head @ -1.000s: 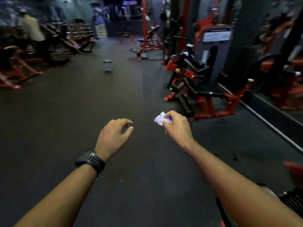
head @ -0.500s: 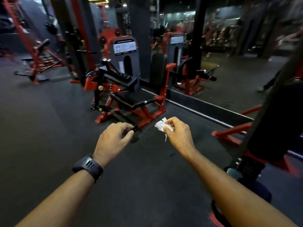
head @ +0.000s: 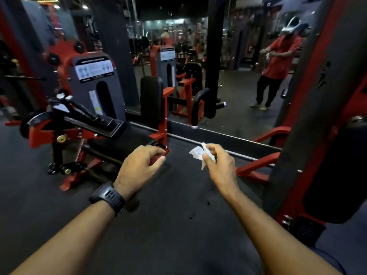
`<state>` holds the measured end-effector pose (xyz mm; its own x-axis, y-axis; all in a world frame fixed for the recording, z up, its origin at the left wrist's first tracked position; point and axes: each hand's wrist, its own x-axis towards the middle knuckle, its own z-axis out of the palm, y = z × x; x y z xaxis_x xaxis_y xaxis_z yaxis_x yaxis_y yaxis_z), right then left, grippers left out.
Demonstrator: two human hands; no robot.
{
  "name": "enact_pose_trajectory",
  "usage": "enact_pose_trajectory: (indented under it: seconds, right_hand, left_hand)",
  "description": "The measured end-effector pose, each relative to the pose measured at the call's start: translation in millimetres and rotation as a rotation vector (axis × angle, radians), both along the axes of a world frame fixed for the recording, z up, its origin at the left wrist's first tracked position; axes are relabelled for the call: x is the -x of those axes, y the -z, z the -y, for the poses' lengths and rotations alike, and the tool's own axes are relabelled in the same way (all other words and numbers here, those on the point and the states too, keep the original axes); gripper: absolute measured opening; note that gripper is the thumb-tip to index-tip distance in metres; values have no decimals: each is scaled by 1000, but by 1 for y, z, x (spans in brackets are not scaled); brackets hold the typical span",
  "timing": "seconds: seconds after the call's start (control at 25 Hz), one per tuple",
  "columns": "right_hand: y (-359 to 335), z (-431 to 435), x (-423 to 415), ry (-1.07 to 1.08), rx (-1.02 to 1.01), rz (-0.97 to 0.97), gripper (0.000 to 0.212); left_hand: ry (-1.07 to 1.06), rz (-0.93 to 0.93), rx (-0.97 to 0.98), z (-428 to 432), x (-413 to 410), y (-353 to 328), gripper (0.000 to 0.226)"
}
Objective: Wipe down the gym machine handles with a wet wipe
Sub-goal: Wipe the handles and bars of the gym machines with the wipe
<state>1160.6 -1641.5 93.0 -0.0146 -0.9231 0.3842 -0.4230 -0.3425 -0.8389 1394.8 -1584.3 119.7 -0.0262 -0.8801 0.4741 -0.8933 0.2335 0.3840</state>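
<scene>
The wipe (head: 198,153) is pinched between thumb and fingertips of the right hand (head: 218,165) and held in the air, to the right of the machine (head: 95,124) and nearer the viewer. The left hand (head: 139,167) is empty, its fingers loosely curled, in front of the machine's right end. No contact with it can be made out. A curved black handle (head: 196,108) is seen to the right of the machine's pad (head: 152,96) — whether it is real or mirrored cannot be told. No handle is touched by the wipe. The task is judged barely begun — the wipe is in hand, but the approach and all the wiping are left, as far as is shown.
</scene>
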Motion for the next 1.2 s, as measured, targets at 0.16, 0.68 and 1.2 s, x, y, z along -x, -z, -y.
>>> enact_pose_trajectory:
  seconds: [0.16,0.68,1.2]
  right_hand:
    - [8,91,-36,145,117,17,20]
    - [-42,318,-92,529,268,48,20]
    - [-43,397,-119,667,158,-378,17]
  left_hand:
    - [187,47,65,120,-43,-8,18]
    - [717,133,305,455,-63,-45,31]
    - [1048,189,775,629,-5,-24,30]
